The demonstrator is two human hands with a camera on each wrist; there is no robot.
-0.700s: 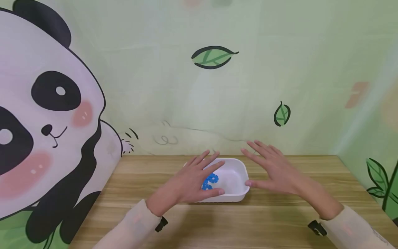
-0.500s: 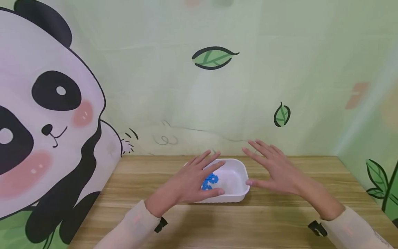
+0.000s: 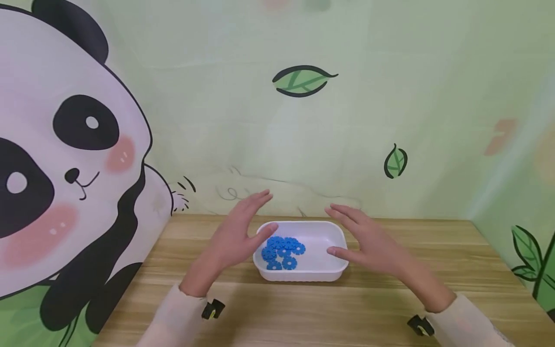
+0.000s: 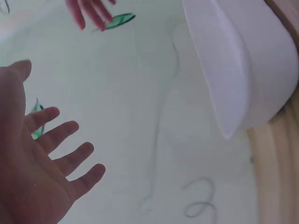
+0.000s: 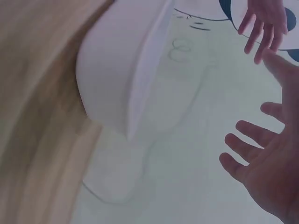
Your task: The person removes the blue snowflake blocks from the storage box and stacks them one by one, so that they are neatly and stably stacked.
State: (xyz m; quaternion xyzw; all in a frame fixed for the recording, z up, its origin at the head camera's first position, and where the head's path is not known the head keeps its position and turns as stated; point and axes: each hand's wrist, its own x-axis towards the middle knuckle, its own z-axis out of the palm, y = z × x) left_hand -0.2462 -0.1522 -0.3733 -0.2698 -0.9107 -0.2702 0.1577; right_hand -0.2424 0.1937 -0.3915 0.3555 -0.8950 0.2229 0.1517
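A white plastic tub [image 3: 321, 275] stands on the wooden table, with several blue flower-shaped discs [image 3: 289, 262] gathered in its left half. My left hand [image 3: 234, 236] hovers by the tub's left end, fingers extended and holding nothing. On the other side, my right hand [image 3: 375, 241] is held above the tub's right end, its thumb over the rim and its fingers straight. Both wrist views show the palms bare, with the left hand [image 4: 42, 163] and the right hand [image 5: 271, 154] spread apart from the tub's wall.
The wooden table [image 3: 303, 313] ends at the back against a green wall cloth [image 3: 217, 96] printed with leaves. A large printed panda [image 3: 86, 168] fills the left side.
My left hand has moved left and turned, uncovering more blue discs in the tub. The right hand has shifted slightly left, its thumb now over the tub. The tub stays in place.
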